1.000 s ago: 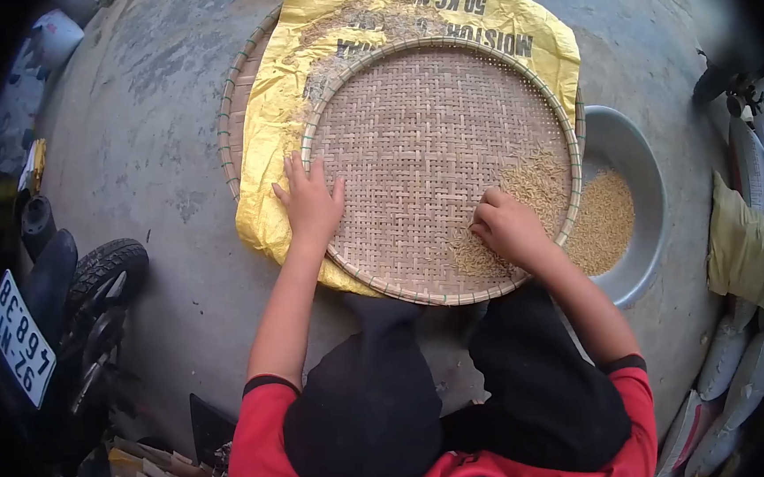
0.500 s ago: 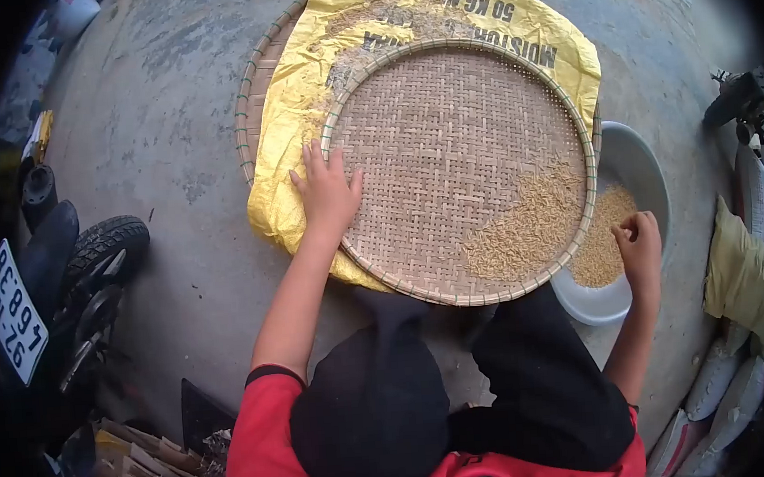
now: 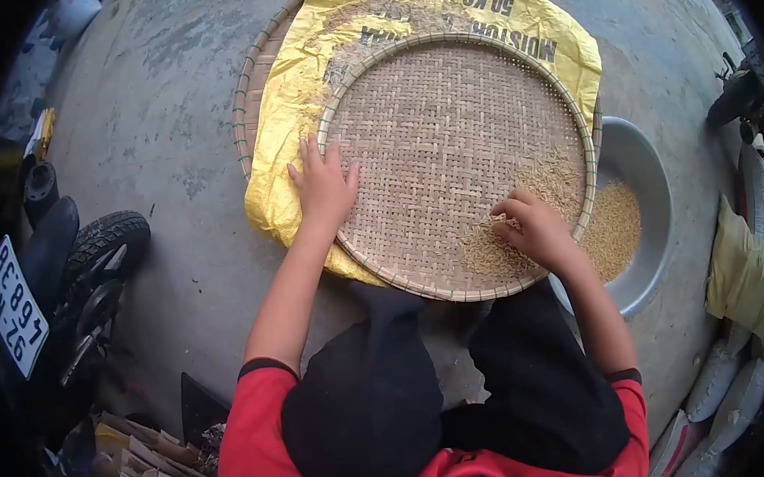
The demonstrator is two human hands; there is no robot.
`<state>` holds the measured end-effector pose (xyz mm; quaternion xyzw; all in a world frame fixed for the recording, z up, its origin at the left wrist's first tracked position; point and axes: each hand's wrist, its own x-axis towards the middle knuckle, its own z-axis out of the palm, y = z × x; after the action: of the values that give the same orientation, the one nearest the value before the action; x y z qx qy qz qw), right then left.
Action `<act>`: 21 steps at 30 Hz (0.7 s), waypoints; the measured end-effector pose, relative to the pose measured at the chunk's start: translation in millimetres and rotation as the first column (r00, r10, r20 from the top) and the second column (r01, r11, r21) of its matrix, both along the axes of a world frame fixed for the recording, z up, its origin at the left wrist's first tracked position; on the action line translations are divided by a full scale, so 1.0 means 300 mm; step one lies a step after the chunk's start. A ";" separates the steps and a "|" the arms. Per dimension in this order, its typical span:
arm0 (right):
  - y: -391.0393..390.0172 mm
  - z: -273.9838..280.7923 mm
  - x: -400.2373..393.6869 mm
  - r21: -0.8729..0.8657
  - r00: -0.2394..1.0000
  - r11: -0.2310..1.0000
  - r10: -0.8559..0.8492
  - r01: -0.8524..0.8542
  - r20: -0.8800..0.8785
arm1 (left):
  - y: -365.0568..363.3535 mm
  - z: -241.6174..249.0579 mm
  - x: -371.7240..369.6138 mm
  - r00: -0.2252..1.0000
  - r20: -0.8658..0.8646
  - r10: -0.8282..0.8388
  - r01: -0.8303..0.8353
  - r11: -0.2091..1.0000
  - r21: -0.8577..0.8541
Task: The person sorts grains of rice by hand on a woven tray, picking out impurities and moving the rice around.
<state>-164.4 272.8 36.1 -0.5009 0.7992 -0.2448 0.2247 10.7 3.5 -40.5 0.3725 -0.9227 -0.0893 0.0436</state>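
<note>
A round woven bamboo winnowing tray (image 3: pixel 429 155) lies before me, with husked-looking yellow grain, like paddy rice, (image 3: pixel 489 250) spread over its lower right part. My left hand (image 3: pixel 323 188) rests on the tray's left rim, fingers stretched and apart. Within the grain, my right hand (image 3: pixel 534 230) has its fingers curled down, thumb and fingertips among the kernels; exactly what sits between them is too small to see. Right of the tray stands a metal basin (image 3: pixel 652 180), partly under its edge, with more of the same grain inside.
Beneath the tray lie a yellow printed sack (image 3: pixel 274 188) strewn with chaff and a second woven tray (image 3: pixel 248 115). At left is a motorbike (image 3: pixel 92 268); cardboard pieces (image 3: pixel 164 475) lie lower left. Filled sacks (image 3: pixel 720 392) line the right side of the concrete floor (image 3: pixel 183 181).
My right hand has moved left from above the basin onto the grain in the tray. The left hand stays on the rim, and the tray has shifted very slightly.
</note>
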 end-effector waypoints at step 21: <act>-0.010 -0.115 0.039 0.042 0.930 0.996 0.085 -0.075 -0.358 | -0.012 -0.015 0.008 0.996 -0.089 -0.032 0.033 0.999 0.003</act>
<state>-152.8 269.9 1.5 -0.5662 0.8089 -0.1289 0.0916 13.0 -0.1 -44.9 0.3532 -0.9256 -0.1086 0.0821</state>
